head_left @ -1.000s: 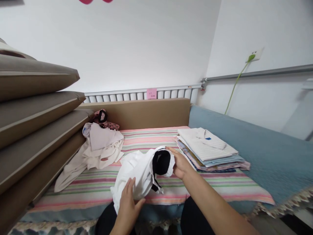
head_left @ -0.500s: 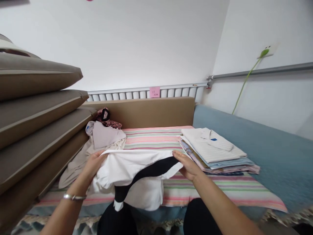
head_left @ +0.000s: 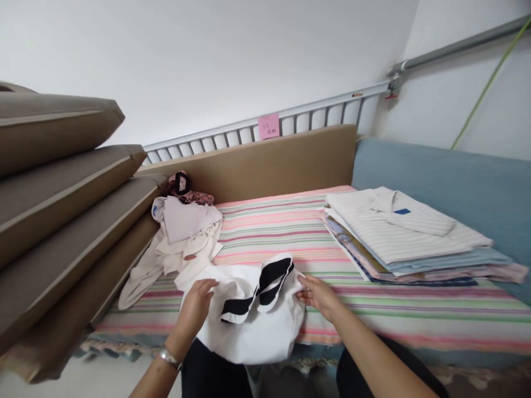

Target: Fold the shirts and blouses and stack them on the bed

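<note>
A white garment with black trim [head_left: 257, 337] lies loosely bunched at the front of the bed, its black band twisted upward in the middle and its lower part hanging over the front edge. My right hand [head_left: 318, 294] pinches its right side between thumb and fingers. On the left side my left hand [head_left: 199, 303] rests at the cloth, palm down, fingers loosely stretched and not closed on it. Left of the garment, a heap of pale clothes [head_left: 182, 237] reaches up to the cushions.
A stack of folded shirts [head_left: 406, 232] lies on the right of the striped sheet [head_left: 269, 232]. Big brown cushions [head_left: 74, 204] are piled high at left. A patterned dark-pink cloth [head_left: 191, 193] sits behind the pale heap. A blue backrest [head_left: 435, 166] bounds the right side.
The white garment went from being held stretched between both hands to lying bunched on the bed. My left hand has let go of its edge. The view has tilted and shifted.
</note>
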A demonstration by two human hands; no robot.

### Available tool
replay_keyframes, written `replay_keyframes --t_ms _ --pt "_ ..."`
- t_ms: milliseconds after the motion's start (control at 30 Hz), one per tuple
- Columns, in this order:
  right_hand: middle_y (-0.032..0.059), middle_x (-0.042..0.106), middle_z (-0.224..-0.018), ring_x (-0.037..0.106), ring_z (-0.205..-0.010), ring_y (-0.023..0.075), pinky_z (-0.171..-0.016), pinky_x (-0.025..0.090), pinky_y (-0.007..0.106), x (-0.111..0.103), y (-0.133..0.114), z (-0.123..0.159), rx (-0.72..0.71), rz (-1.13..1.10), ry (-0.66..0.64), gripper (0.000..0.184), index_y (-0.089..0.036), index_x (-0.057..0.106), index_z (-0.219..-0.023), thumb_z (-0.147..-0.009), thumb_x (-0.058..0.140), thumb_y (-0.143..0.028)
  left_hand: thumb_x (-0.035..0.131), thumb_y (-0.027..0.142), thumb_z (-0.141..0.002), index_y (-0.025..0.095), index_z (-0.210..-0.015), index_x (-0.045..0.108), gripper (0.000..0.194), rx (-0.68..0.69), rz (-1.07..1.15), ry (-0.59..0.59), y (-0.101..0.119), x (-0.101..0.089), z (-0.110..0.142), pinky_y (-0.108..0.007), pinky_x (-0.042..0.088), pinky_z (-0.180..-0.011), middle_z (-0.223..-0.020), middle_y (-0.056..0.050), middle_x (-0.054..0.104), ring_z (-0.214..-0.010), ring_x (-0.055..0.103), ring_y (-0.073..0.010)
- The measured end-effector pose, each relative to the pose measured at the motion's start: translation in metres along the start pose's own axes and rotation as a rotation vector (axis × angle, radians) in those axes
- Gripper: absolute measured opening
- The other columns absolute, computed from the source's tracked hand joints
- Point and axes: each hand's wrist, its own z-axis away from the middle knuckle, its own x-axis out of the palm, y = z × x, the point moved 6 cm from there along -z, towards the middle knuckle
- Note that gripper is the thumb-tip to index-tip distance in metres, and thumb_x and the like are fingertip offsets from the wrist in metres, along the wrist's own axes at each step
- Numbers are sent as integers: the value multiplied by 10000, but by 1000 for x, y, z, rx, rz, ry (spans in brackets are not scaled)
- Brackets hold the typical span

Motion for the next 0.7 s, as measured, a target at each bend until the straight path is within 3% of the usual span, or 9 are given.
replay_keyframes --t_ms 133,200,300,367,433,500,567,633,700 --pt "8 626 -600 596 -527 99 -536 482 199 3 -6 -3 14 34 -36 172 -174 569 -865 -770 647 -295 410 56 -760 247 -1180 558 485 15 -33 -102 23 22 -23 -343 365 -1019 -1308 -48 519 -1201 460 -180" --pt "-1 625 -610 594 -535 91 -543 480 192 4 -9 -4 -7 64 -51 198 -172 578 -916 -753 647 -259 433 38 -716 228 -1097 607 459 -49 -3 -196 29 39 -37 -336 363 -1006 -1326 -58 503 -1201 459 -199" --pt "-27 619 -618 577 -524 85 -498 447 175 5 -12 -4 -69 169 -53 355 -183 560 -1041 -696 641 -171 450 95 -699 178 -796 646 234 -123 64 -318 32 52 -55 -309 444 -852 -972 -76 663 -944 590 -200" --pt "-51 591 -569 535 -465 84 -440 400 170 3 -14 -2 -111 231 -25 429 -185 549 -1078 -660 639 -149 432 171 -725 176 -723 604 173 -130 97 -356 31 41 -64 -271 465 -656 -707 -31 634 -709 594 -176" --pt "-74 534 -490 469 -404 75 -410 362 172 0 -17 1 -149 256 2 397 -176 564 -1062 -670 627 -174 426 293 -765 178 -696 568 196 -161 147 -340 20 15 -70 -244 414 -522 -607 3 575 -588 548 -158" --pt "-86 475 -431 422 -379 69 -416 353 176 1 -18 6 -180 259 -7 311 -169 593 -1018 -713 594 -226 458 443 -764 179 -670 554 296 -237 267 -287 1 -16 -68 -235 398 -512 -604 14 564 -583 536 -152" --pt "-85 458 -430 416 -390 69 -436 361 181 7 -17 11 -220 311 -54 270 -173 609 -994 -754 549 -279 492 537 -729 178 -689 573 370 -342 424 -252 -23 -34 -55 -238 412 -546 -638 10 594 -620 553 -157" --pt "-73 496 -484 423 -403 68 -446 365 189 16 -10 16 -253 407 -105 268 -176 618 -984 -764 528 -299 518 548 -696 174 -690 590 381 -442 470 -262 -48 -33 -31 -245 416 -550 -635 0 613 -615 562 -165" --pt "-55 544 -539 438 -413 69 -449 359 195 26 3 19 -267 510 -143 252 -166 634 -948 -740 543 -273 518 526 -677 173 -598 569 365 -521 353 -257 -71 -17 -3 -254 386 -498 -531 -3 571 -528 533 -165"
